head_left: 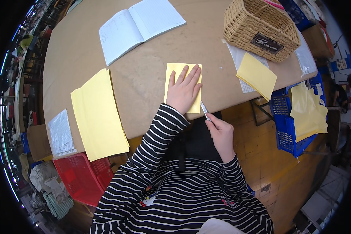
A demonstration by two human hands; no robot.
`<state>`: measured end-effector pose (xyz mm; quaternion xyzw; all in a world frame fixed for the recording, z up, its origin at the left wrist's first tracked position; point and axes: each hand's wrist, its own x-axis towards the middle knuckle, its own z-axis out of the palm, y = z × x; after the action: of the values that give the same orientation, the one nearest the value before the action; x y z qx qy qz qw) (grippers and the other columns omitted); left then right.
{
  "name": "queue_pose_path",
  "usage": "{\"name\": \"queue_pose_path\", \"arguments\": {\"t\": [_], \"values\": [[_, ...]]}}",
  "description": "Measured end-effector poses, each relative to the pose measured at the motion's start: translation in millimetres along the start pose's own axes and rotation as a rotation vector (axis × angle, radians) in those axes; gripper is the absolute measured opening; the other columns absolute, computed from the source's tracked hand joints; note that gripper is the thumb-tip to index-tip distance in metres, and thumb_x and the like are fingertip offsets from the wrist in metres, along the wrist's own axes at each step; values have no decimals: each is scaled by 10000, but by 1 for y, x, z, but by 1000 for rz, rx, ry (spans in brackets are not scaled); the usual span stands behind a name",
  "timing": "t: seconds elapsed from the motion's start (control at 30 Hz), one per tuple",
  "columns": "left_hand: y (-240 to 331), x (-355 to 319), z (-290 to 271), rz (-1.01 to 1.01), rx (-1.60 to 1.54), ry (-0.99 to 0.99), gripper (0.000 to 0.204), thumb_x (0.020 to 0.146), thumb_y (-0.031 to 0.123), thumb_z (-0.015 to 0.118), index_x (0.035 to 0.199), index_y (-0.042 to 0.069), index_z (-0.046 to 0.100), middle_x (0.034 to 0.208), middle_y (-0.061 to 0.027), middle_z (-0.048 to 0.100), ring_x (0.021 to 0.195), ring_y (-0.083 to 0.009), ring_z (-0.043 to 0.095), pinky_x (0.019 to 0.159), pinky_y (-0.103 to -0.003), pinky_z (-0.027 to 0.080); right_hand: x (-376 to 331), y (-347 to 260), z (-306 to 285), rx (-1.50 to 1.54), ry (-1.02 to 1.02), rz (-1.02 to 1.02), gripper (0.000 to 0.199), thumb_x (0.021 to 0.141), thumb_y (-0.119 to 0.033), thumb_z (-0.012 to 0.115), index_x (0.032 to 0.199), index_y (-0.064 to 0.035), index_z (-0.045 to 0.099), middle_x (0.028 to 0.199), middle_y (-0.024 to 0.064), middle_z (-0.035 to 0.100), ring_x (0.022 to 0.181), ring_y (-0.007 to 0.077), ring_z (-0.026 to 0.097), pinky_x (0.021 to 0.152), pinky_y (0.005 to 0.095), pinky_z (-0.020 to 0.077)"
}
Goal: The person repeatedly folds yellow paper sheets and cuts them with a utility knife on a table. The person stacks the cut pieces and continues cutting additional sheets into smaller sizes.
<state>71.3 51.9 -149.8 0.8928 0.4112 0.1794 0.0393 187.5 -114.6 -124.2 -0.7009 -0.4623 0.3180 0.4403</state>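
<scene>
A small folded-looking sheet of yellow paper [195,106] lies at the table's near edge. My left hand [185,89] presses flat on it, fingers stretched toward the far end. In my right hand [221,134] is a thin knife [205,110], its blade pointing away from me beside the paper's lower right edge. Whether the blade touches the paper I cannot tell. To the left is a stack of larger yellow sheets [98,117], partly overhanging the table edge. A smaller yellow stack [257,76] sits at the right.
An open notebook [134,29] lies at the far side of the brown-covered table [144,85]. A wicker basket [257,27] stands far right. Below the edge are a red crate [80,181] at left and a blue crate [282,124] at right, with yellow paper [308,113] on it.
</scene>
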Motion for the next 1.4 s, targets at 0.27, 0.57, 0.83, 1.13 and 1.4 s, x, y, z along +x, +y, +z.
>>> {"name": "queue_pose_path", "arguments": {"t": [0.27,0.57,0.83,1.13,1.4], "values": [[-1,0,1,-4,-1,-15,510,1003,350,491,1482,183,438,1528,44,438,1402,-211,403,1160,-507,261,32,0,4,54,16,57,263,923,-70,675,1175,-6,708,621,-23,552,506,21,442,464,204,374],[-2,0,3,3,-4,-30,571,1017,371,458,1518,115,359,1567,-11,381,1434,-223,362,1160,-478,272,63,-9,0,-75,36,13,257,908,-78,672,1131,45,697,597,39,560,531,49,488,505,251,401],[-2,2,5,-23,31,-87,611,1004,413,462,1515,98,352,1586,-40,346,1438,-208,360,1170,-488,266,137,-11,-2,-357,199,-34,268,913,-160,637,1100,17,711,725,163,694,618,291,648,618,369,500],[20,-49,-46,16,-294,-51,801,851,386,702,1527,133,354,1588,-129,323,1463,-345,294,1170,-529,241,126,-8,-32,-458,198,-287,302,905,-133,647,1191,-43,679,1077,178,660,981,337,649,850,408,510],[6,-96,-59,-29,-331,-86,686,781,2,666,1434,115,488,1336,-131,602,1201,-298,588,1002,-418,463,13,-7,-18,63,29,-175,117,884,-5,663,981,39,710,941,143,699,866,269,690,781,315,531]]}}
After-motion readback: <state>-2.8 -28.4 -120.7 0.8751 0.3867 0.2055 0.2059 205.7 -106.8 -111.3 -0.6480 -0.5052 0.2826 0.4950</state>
